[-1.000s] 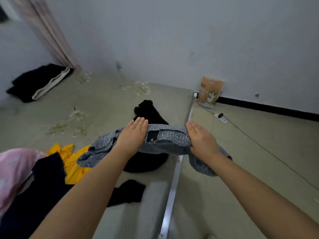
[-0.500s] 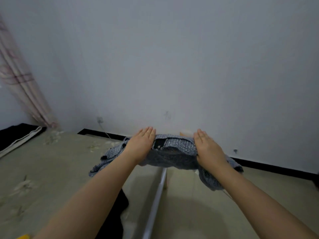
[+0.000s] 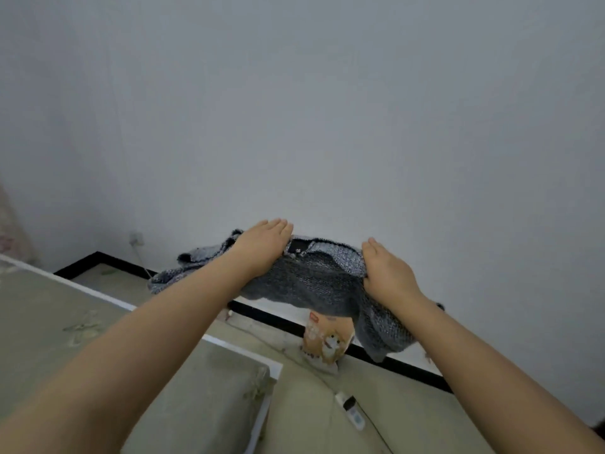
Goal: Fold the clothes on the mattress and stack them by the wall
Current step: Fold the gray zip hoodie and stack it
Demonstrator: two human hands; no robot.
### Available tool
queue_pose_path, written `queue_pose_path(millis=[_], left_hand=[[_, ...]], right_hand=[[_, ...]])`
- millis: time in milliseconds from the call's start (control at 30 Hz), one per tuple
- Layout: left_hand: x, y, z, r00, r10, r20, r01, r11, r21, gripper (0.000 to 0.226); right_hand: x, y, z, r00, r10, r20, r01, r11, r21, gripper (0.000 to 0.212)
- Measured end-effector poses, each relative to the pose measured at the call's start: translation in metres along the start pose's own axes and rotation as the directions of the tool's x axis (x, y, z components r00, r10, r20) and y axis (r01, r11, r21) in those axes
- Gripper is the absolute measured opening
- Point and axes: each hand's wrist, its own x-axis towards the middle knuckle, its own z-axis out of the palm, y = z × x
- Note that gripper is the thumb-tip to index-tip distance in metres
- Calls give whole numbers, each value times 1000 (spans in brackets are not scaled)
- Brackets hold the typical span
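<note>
Pale grey wall fills the upper two thirds of the frame, edged at its foot by a black skirting strip that runs from centre left down to the lower right. At centre frame, a person holds a grey knitted garment in the air in front of that wall, both bare forearms reaching up from the bottom edge. The left hand lies over the garment's top edge with its fingers straight and together; whether the thumb grips underneath cannot be made out. The right hand holds the other end, fingers extended on top and the cloth bunched beneath the palm. One loose end of the knit trails to the left, another hangs below the right wrist. At lower left lies the mattress, pale green with a white border. Below the garment, an orange printed packet leans against the skirting on the floor, with a small white device on a cable lying near it.
</note>
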Motion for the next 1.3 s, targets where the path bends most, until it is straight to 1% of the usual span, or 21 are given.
queue_pose_path(millis=[167,200,300,333,400,467,533,600,633,700,767,833,967,1100,1200,1300], left_hand=[[109,-14,23,1000,9,-2,-9,1000,0,70],[132,-15,30,1000,13,4,-13,1000,0,70],[199,-17,56,999,17,45,-17,1000,1,68],[221,-18,66,998,12,68,-12,1000,-2,68],[261,-23,87,994,-20,105,21,1000,-3,66],[296,-32,106,986,-68,152,68,998,2,66],[324,-46,122,973,-134,188,136,991,1,68],[346,-67,139,957,-212,196,213,977,16,69],[353,-79,148,946,-246,210,246,969,24,69],[362,-104,162,915,-316,253,312,948,56,67],[365,-134,176,871,-392,295,377,920,109,65],[364,-166,189,828,-463,316,435,886,158,64],[354,-237,213,745,-581,327,538,814,221,61],[332,-316,232,653,-688,318,641,725,251,58],[308,-366,243,565,-767,302,726,637,260,56],[282,-405,252,459,-842,282,802,530,275,58]], right_hand=[[91,52,19,1000,21,-17,-21,1000,-15,57],[111,65,26,1000,17,-14,-17,1000,-8,53],[173,105,53,1000,-23,1,23,1000,-1,27],[195,117,63,999,-38,16,38,999,-3,22],[243,138,84,995,-91,31,91,996,-1,19],[293,153,104,984,-174,27,173,985,12,15],[340,159,121,966,-258,24,257,966,35,17],[390,157,138,942,-336,-15,336,940,55,19],[413,152,146,927,-373,-37,374,925,62,24],[457,134,161,891,-449,-61,453,887,86,38],[496,109,174,845,-531,-55,534,839,101,51],[531,77,187,798,-602,-45,602,789,120,58],[594,2,210,697,-717,-8,711,689,139,62],[654,-90,218,593,-805,-3,798,587,138,63],[689,-162,219,507,-862,-10,857,503,115,66],[715,-229,226,403,-914,-49,913,398,92,66]])
